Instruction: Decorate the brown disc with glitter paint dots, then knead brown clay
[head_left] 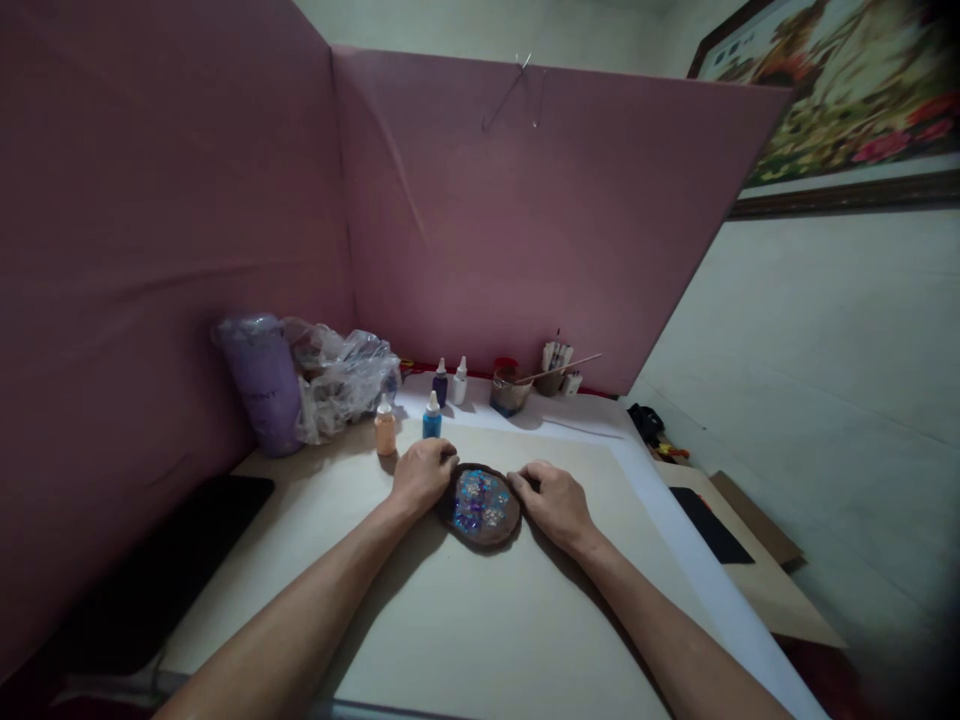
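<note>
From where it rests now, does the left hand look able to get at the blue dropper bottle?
Probably yes. The left hand lies on the edge of the round painted dish, and the blue dropper bottle stands just beyond its knuckles with nothing between; the peach bottle stands off to the side.

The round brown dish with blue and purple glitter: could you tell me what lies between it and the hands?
Nothing: in the head view, left hand and right hand touch the dish.

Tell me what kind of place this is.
Probably a home craft or painting corner. Small paint bottles and a cup of brushes stand at the back of the table, pink screens wall it in, and both hands rest on a round painted disc.
</note>
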